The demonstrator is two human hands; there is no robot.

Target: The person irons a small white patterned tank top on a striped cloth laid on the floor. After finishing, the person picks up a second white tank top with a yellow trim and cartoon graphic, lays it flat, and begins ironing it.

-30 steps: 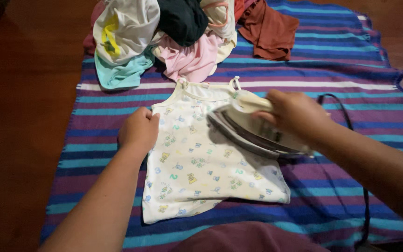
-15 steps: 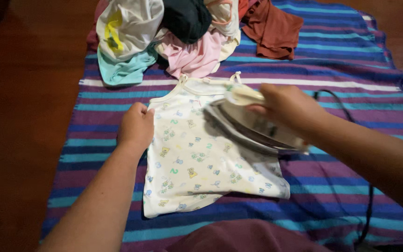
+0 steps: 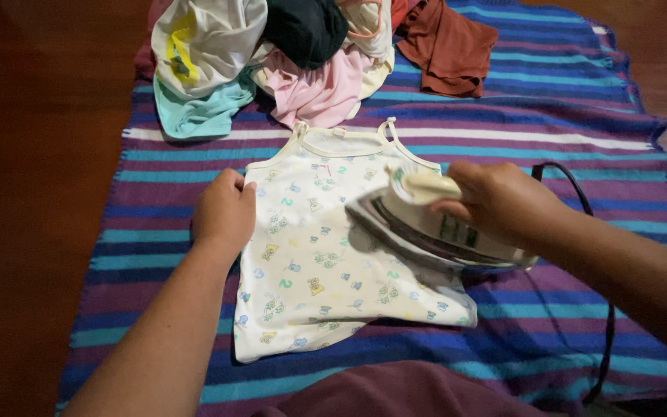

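Observation:
A small white sleeveless top (image 3: 310,262) with a printed pattern of little animals and numerals lies flat on a striped blanket (image 3: 550,139). My left hand (image 3: 224,212) presses down on the top's left edge, fingers curled. My right hand (image 3: 499,202) grips the handle of a white electric iron (image 3: 426,228), whose soleplate rests on the right half of the top. The iron's black cord (image 3: 573,185) trails off to the right behind my wrist.
A heap of crumpled clothes (image 3: 272,54), white, teal, pink and black, sits at the blanket's far edge, with a rust-brown garment (image 3: 449,50) beside it. A dark wooden floor (image 3: 32,193) surrounds the blanket. A maroon cloth (image 3: 395,394) lies near my body.
The iron has slid toward me and to the right across the top, uncovering the neckline and straps. My left hand has stayed on the left edge.

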